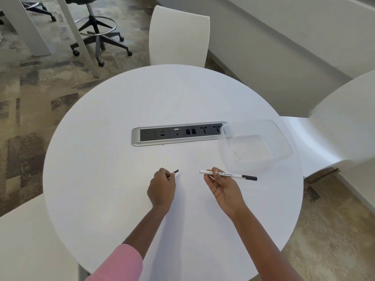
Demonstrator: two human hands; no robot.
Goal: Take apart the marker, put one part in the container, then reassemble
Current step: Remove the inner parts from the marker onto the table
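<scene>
1. The left hand [162, 187] is at lower centre of the frame, knuckles up, above the round white counter [113, 122]. Its fingers are curled and pinch a small dark part [176, 171] of the marker, whose end sticks out toward the upper right of the hand. Most of the part is hidden by the fingers, so I cannot tell which piece it is.
2. The right hand [221, 187] is just right of centre, palm turned partly up. Its thumb and fingers grip the marker body [233, 175] near the left end.
3. The marker body is white with printed lettering and lies nearly level across the frame. Its black end points right and its pale end points left, toward the other hand. The two pieces are apart, with bare counter showing between them.
4. The container [284, 138], a clear plastic tub with rounded corners, stands on the counter at right of centre, above the black end of the marker body. Its upper left corner overlaps the right end of the socket panel [136, 136].
5. That socket panel, silver-framed with dark ports, is set into the middle of the counter.
6. A pink sleeve [119, 262] covers the left arm at the bottom edge.
7. A white chair [178, 35] stands at top centre and a black stool [97, 35] at upper left.
</scene>
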